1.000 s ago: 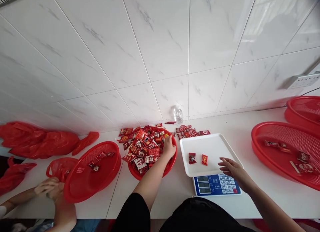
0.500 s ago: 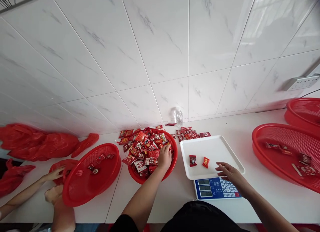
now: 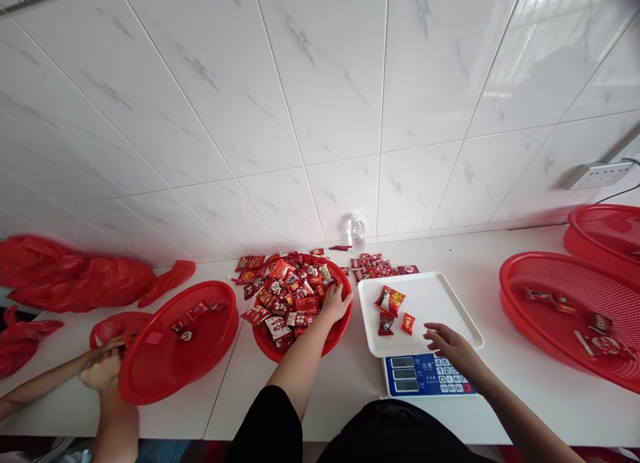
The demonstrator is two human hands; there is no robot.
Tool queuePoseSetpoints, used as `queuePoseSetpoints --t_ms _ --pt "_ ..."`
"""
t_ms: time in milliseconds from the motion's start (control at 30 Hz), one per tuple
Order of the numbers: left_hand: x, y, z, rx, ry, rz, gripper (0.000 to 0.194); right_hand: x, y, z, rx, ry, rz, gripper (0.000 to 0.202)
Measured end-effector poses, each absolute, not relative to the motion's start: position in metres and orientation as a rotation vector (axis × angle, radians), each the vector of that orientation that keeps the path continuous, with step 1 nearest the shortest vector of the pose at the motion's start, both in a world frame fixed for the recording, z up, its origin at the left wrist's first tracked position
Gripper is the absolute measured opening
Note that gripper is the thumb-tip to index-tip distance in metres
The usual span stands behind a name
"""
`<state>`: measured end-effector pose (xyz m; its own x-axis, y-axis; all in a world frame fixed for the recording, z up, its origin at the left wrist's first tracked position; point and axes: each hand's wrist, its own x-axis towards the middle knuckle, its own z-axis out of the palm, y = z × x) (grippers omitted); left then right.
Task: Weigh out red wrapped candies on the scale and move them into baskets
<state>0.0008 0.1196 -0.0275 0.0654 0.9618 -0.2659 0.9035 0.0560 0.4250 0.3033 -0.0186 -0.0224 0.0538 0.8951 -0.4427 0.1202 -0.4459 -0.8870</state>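
Observation:
A red basket (image 3: pixel 345 330) is heaped with red snack packets (image 3: pixel 284 296). My left hand (image 3: pixel 336 303) rests at the heap's right side, fingers apart, with nothing visible held. On the white tray (image 3: pixel 445 293) of a blue-fronted scale (image 3: pixel 419 375) lie a larger red packet (image 3: pixel 390 300), a dark red packet (image 3: pixel 386 324) and a small orange-red packet (image 3: pixel 407 324). Over the tray's lower right edge my right hand (image 3: pixel 444 340) hovers with its fingers spread, holding nothing.
At the left, another person's hands (image 3: pixel 103 363) are by a red bag (image 3: pixel 113 326) and a red basket (image 3: pixel 183 376). More baskets (image 3: pixel 530 316) stand at the right. Loose packets (image 3: pixel 375 266) and a clear bottle (image 3: pixel 357 234) are near the wall.
The larger red packet now lies on the tray above the other two. My left hand has shifted slightly right at the basket. The other person's hands have drawn together.

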Motion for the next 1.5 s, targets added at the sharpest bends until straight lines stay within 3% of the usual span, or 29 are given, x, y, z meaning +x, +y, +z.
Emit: queuePoseSetpoints --t_ms 167,300,500,633,800,1033,1200,1300,1500 --pt "-0.021 0.12 -0.031 1.954 1.784 -0.052 0.041 0.31 -0.029 -0.03 -1.691 -1.025 1.488 0.049" --pt "-0.024 0.115 -0.034 2.044 1.804 -0.278 0.059 0.31 -0.031 -0.034 -1.697 -1.055 1.515 0.047" --pt "-0.026 0.108 -0.038 2.12 1.822 -0.318 0.071 0.306 -0.031 -0.039 -1.691 -1.103 1.497 0.047" --pt "-0.022 0.108 -0.033 2.127 1.834 -0.295 0.055 0.305 -0.034 -0.035 -1.708 -1.129 1.481 0.048" --pt "-0.017 0.108 -0.022 2.121 1.853 -0.167 0.023 0.305 -0.04 -0.022 -1.709 -1.166 1.461 0.048" --pt "-0.042 0.105 -0.001 2.072 1.886 0.156 0.019 0.308 -0.047 -0.025 -1.71 -1.157 1.444 0.044" --pt "-0.037 0.103 0.033 2.07 1.798 0.791 0.013 0.301 -0.038 -0.038 -1.737 -1.163 1.473 0.047" --pt "-0.008 0.09 0.036 2.221 1.476 0.816 0.018 0.295 -0.029 -0.042 -1.745 -1.232 1.448 0.046" --pt "0.047 0.059 -0.015 2.226 1.143 0.41 0.05 0.285 -0.016 -0.039 -1.781 -1.514 1.13 0.041"
